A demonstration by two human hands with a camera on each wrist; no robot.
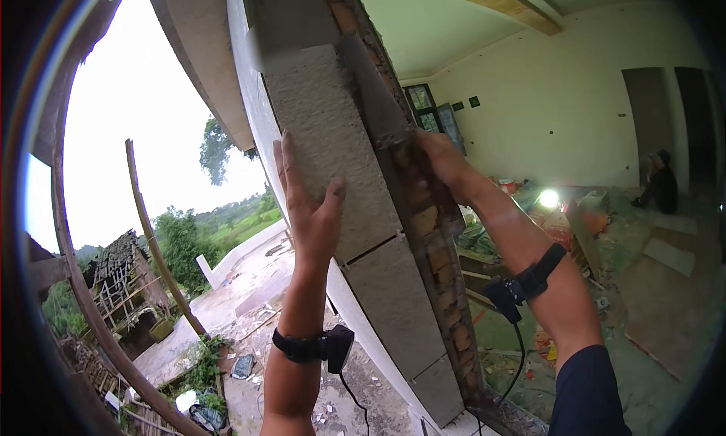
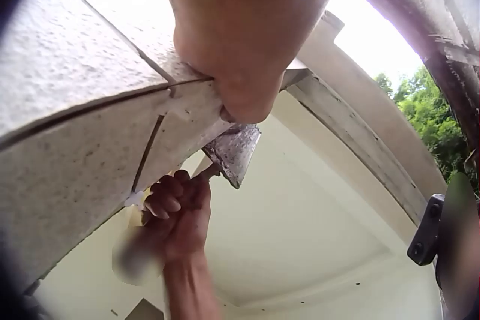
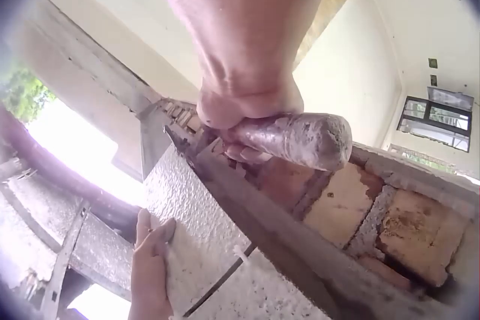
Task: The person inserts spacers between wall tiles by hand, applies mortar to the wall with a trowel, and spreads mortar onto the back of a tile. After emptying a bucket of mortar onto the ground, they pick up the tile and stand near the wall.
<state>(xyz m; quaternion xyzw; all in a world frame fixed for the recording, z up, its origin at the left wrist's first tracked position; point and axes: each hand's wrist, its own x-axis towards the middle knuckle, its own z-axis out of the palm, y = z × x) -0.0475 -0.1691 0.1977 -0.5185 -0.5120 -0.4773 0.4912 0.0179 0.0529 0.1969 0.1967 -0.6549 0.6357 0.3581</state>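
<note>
A stone-like tile (image 1: 325, 126) stands on the pillar's face above another tile (image 1: 393, 307), with a dark joint between them. My left hand (image 1: 310, 217) lies on the upper tile's face near its outer edge, fingers extended. At the pillar's brick side, my right hand (image 1: 446, 164) grips a trowel's thick, mortar-smeared handle (image 3: 300, 140). In the left wrist view the metal trowel blade (image 2: 236, 153) projects from the right hand (image 2: 180, 215) beside the tile edge. The blade is hard to make out in the head view.
Exposed bricks (image 1: 446, 285) run down the pillar's side. Inside the room, a person (image 1: 661, 183) sits by the far wall near a bright lamp (image 1: 548, 199). Wooden poles (image 1: 155, 239) stand outside at the left. Debris lies on the ground. Black cables hang from both wrists.
</note>
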